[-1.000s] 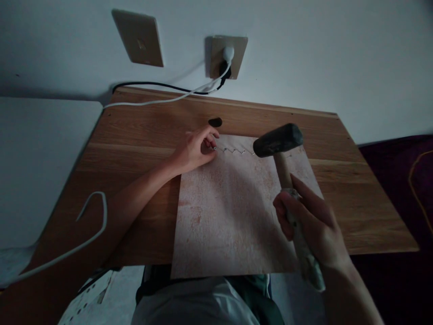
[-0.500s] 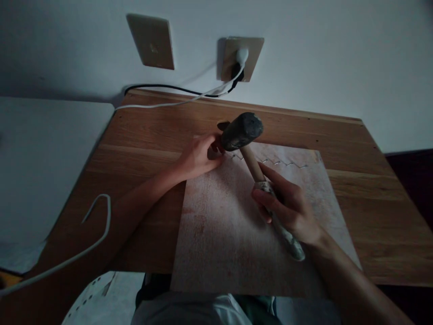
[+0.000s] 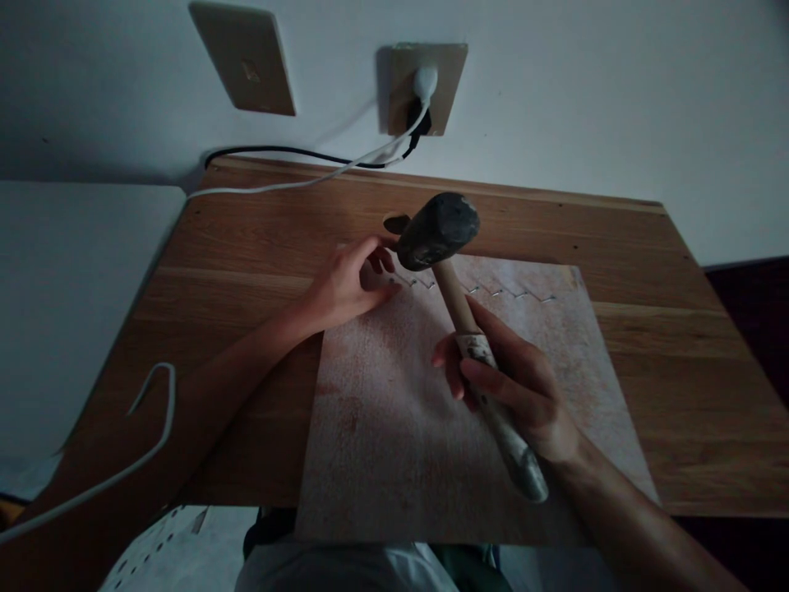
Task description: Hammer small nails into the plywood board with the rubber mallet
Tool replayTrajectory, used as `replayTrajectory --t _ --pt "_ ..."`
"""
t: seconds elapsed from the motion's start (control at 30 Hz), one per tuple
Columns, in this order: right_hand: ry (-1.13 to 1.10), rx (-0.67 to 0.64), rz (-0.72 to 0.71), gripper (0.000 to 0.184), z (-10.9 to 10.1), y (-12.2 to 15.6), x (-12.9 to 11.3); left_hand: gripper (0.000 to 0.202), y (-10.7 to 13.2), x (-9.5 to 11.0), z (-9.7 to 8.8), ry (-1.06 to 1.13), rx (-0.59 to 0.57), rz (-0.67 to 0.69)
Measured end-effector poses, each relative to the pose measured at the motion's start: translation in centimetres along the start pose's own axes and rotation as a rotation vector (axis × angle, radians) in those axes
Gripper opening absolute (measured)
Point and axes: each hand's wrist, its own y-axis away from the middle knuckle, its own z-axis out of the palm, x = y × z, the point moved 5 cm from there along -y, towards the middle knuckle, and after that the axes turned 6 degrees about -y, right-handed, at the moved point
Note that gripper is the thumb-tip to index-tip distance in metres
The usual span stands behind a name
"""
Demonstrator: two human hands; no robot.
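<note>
The wall [image 3: 585, 115] fills my upper frame, with the wooden table [image 3: 671, 353] below it. The pale board [image 3: 376, 436] lies on the table, from mid-frame down past its near edge. My right hand [image 3: 521, 386], right of centre, is wrapped around the handle of the hammer [image 3: 454, 296], whose black head is raised at upper centre, just beside my left fingertips. My left hand [image 3: 342, 288], left of centre, is open, fingers and thumb parted around the leftmost nail [image 3: 392, 282]; I can't tell whether the thumb touches it.

A second ago the hammer head was further right and those fingers were pinched on that nail. Now the nail shows between them, so I judge it may be standing unaided, though the fingers are close enough to be struck. The other nails [image 3: 523, 294] run rightward along the board's far edge, slanting shadows between them; the hammer covers part of that row.
</note>
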Motion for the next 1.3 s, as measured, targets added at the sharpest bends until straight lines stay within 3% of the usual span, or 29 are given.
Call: replayTrajectory --t 0.27,0.5,0.67,1.1,1.3 --pt "0.012 0.001 -0.037 0.072 0.14 0.21 -0.15 0.026 -0.07 0.03 -0.05 0.008 -0.026 0.033" --pt "0.007 -0.013 -0.028 0.073 0.15 0.37 0.06 0.047 -0.06 0.01 -0.05 -0.015 0.008 0.007" --pt "-0.011 -0.102 -0.010 0.071 0.63 0.04 0.48 0.052 -0.10 -0.22 0.17 -0.050 0.028 -0.022" --pt "-0.047 0.061 -0.056 0.070 -0.14 0.25 -0.08 0.030 -0.14 0.14 -0.07 -0.017 -0.057 0.010" --pt "0.017 -0.019 -0.075 0.071 0.03 0.55 0.07 0.031 -0.05 -0.44 0.13 -0.006 -0.032 0.005"
